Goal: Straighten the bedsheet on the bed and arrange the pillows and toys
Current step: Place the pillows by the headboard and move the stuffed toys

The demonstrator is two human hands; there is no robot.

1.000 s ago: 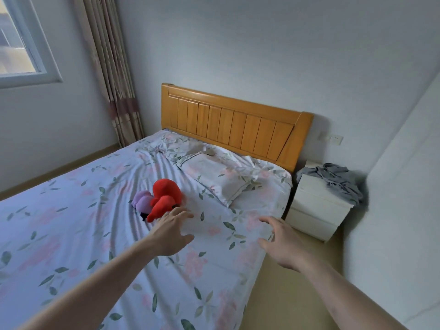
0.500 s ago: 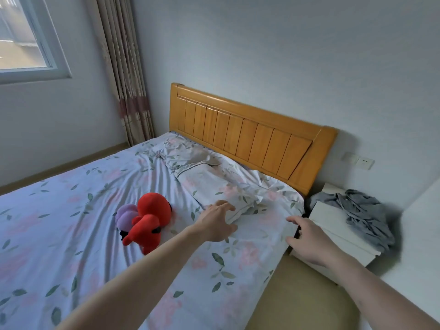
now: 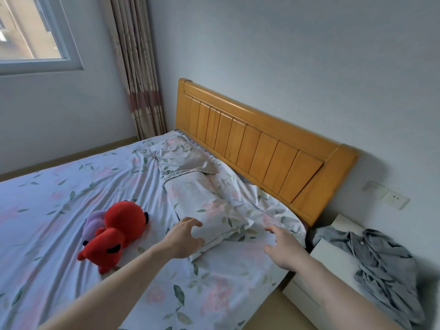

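Two hands reach pillow. Left hand touches near corner, fingers spread; right hand spread, empty. Best grab both corners, lift gently, lay flat by headboard.

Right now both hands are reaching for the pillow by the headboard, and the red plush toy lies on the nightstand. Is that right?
Not quite. The head view shows the red plush toy lying on the bedsheet, left of the pillow. The nightstand holds grey clothing. The left hand and right hand do reach for the pillow.
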